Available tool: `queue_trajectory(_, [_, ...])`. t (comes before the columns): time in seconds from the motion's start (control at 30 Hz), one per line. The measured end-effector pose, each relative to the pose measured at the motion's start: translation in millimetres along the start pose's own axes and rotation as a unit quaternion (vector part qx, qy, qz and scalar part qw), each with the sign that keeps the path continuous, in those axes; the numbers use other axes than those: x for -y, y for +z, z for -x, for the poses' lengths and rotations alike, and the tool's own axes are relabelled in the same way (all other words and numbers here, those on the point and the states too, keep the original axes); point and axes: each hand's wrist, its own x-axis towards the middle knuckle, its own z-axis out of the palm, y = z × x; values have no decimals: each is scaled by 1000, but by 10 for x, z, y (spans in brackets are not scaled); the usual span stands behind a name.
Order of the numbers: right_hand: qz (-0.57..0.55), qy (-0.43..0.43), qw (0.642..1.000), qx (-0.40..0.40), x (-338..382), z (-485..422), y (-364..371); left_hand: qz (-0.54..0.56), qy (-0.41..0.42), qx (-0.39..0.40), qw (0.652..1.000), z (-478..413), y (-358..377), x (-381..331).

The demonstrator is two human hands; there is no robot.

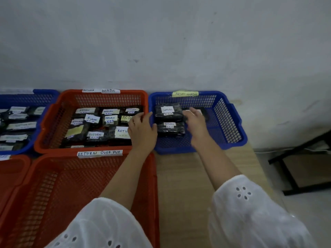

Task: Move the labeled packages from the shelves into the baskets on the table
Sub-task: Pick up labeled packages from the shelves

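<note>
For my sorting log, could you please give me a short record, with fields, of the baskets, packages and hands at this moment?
Surface: wooden table against a wall
Blue basket: tagged RETURN OVERDUE; holds far package and near package, both labelled RETURN
Right hand: rests on a third package inside the blue basket; grip unclear
Left hand: relaxed, over the rims where the far red basket meets the blue basket
Far red basket: many labelled packages
Near red basket: tagged RETURN OVER DUE
</note>
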Motion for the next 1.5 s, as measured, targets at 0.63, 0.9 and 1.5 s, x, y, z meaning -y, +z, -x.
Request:
queue_trajectory(0.63, [97,-100,990,34,-959,2344,872,83,65,-39,994,1591,-1649,1461])
queue_trajectory(0.9, [112,-88,986,82,-1308,3500,1419,83,48,-57,994,2446,-2568,2183])
queue_trajectory(1.5, [103,-149,964,194,-2107,5757,4854,227,54,-29,972,3223,-5435,5270])
